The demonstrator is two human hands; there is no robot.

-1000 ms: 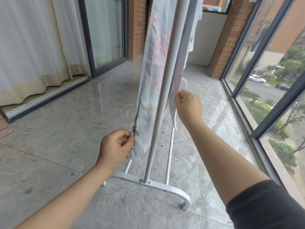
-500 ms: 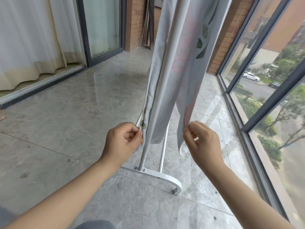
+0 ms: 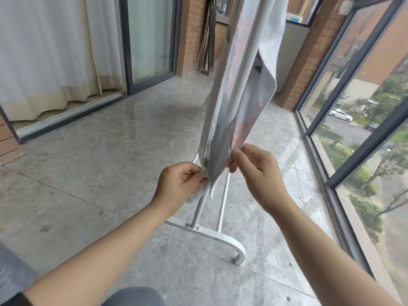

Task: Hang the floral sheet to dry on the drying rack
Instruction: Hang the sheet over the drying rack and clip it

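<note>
The floral sheet (image 3: 234,111), pale grey with pink flowers and green leaves, hangs down over the white drying rack (image 3: 220,236), on both sides of its upright pole. My left hand (image 3: 178,186) pinches the sheet's lower left edge beside the pole. My right hand (image 3: 258,171) pinches the lower edge on the right side, close to the left hand. The rack's top bar is out of view above the frame.
The rack's curved white foot (image 3: 239,253) stands on the grey marble floor (image 3: 92,173). A sliding glass door (image 3: 150,40) and cream curtains (image 3: 48,54) are at the left. Tall windows (image 3: 357,120) line the right side, with a brick wall (image 3: 309,62) behind.
My right hand moved left and brought the sheet's right edge toward the left hand, so both hands now sit close together at the bottom hem. The view shifted slightly downward.
</note>
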